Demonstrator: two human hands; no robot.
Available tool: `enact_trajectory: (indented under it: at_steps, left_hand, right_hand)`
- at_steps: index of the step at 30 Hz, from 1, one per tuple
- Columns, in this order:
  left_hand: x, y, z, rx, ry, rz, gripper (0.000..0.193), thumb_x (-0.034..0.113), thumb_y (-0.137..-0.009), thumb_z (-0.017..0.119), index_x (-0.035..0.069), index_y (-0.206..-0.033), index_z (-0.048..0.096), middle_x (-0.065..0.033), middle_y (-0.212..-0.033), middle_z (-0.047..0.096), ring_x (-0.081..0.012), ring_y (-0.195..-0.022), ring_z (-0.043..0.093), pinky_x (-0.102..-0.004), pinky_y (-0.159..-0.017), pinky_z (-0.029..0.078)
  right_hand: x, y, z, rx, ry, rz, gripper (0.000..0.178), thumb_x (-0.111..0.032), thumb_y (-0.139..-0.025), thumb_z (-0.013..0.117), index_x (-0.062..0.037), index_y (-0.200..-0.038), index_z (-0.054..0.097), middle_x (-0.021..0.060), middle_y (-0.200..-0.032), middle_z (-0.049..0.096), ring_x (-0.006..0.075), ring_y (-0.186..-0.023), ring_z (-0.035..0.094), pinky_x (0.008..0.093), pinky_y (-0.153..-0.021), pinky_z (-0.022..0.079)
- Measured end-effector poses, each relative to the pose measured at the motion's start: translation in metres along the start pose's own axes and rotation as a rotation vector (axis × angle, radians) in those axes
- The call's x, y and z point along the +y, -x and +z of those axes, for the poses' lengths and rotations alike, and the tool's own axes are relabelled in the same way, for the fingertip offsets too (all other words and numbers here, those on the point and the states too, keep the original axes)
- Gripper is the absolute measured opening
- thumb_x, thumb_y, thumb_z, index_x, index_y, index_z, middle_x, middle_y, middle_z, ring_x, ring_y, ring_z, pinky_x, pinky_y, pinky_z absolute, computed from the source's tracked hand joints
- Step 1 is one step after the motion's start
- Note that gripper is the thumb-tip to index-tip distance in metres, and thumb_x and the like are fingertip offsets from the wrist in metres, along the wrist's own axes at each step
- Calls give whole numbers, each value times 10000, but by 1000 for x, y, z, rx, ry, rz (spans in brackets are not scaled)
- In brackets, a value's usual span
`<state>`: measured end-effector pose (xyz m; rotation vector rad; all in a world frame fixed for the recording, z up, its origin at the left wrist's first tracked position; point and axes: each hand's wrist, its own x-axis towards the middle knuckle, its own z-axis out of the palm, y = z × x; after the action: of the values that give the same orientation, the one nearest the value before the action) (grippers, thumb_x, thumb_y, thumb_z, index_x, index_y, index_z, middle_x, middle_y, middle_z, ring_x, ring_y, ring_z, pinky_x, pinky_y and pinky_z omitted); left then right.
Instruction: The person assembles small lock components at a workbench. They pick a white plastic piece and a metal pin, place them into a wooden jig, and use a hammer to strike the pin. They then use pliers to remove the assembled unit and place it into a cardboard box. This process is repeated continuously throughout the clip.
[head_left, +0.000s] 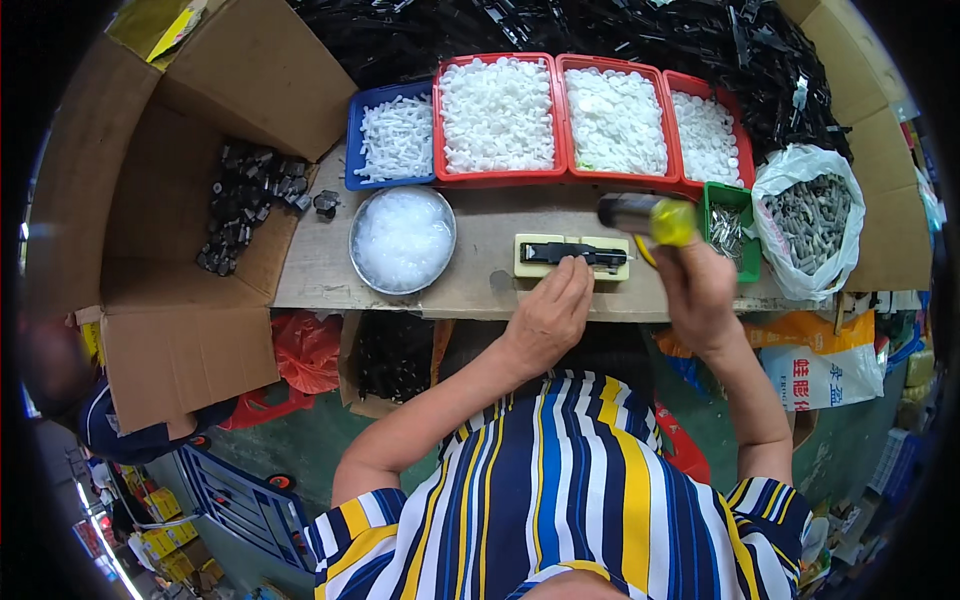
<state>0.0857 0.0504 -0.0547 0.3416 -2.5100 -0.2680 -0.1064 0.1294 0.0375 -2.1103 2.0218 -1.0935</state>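
Nearest the body, the left hand (548, 312) is reaching forward over the edge of the pale wooden counter (470, 285), its fingertips (575, 268) pressing down on the near side of a cream-yellow rectangular plastic fixture block (572, 256) that is carrying a slim black plastic part (570, 252) along its top. That hand is lying flat rather than closed round anything, steadying the piece. The right hand (700, 290) is clenching its grip around a handheld driver tool with a yellow cap and a dark metallic barrel (648, 216), holding it just above and to the right of the block; the tip itself is hard to make out, so where it is pointing cannot be told for sure.

To do this step well, the fingers should be keeping the black part seated squarely in the block and staying clear of the tool's path, while the tool is coming in straight and not slanted.

Farther back, a round metal bowl of clear plastic bits (402, 240) is sitting left of the block, a small green bin of metal screws (732, 228) right of it. Beyond are standing a blue tray of white parts (392, 135) and three red trays of white parts (580, 115), with a white bag of grey cylinders (812, 220) at the far right.
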Motion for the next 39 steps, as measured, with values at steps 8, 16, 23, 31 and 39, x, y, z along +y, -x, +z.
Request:
enact_trajectory:
  at_steps: [8, 16, 23, 31, 39]
  left_hand:
    - [1, 2, -1, -9, -45, 37, 414, 33, -772, 595, -148, -1143, 620, -248, -1184, 604, -371, -1153, 602, -385, -982, 516]
    - [-7, -2, -10, 35, 44, 36, 369, 29, -764, 596, -140, -1091, 627, -237, -1126, 632, -371, -1095, 632, -395, -976, 523]
    - [-15, 11, -25, 63, 98, -42, 377, -52, -702, 655, -101, -1076, 652, -212, -1057, 650, -371, -1026, 651, -404, -900, 550]
    - [-12, -7, -21, 59, 109, -16, 365, -64, -712, 626, -98, -1074, 657, -214, -1093, 636, -361, -1030, 648, -395, -873, 553]
    - [-15, -31, -7, -148, -49, -121, 511, -33, -793, 646, -75, -1294, 549, -212, -1175, 608, -354, -1182, 553, -433, -1015, 447]
  right_hand:
    - [-15, -22, 24, -34, 38, -159, 597, -31, -842, 616, -58, -1421, 472, 179, -822, 661, 334, -680, 676, 428, -578, 520]
    - [-3, -18, 22, -22, 35, -115, 608, -27, -835, 629, -97, -1420, 480, 191, -810, 660, 363, -677, 673, 451, -600, 528]
    - [6, -1, 13, -180, 108, -59, 538, -12, -848, 613, -87, -1372, 518, 182, -798, 653, 361, -665, 668, 447, -599, 529]
    - [46, 6, 8, -153, -42, 4, 369, -22, -877, 629, -42, -1246, 611, 195, -907, 680, 390, -853, 682, 461, -736, 546]
    - [176, -15, -47, 18, 520, 257, 227, -67, -914, 619, 13, -1126, 615, 186, -962, 616, 371, -940, 620, 450, -772, 498]
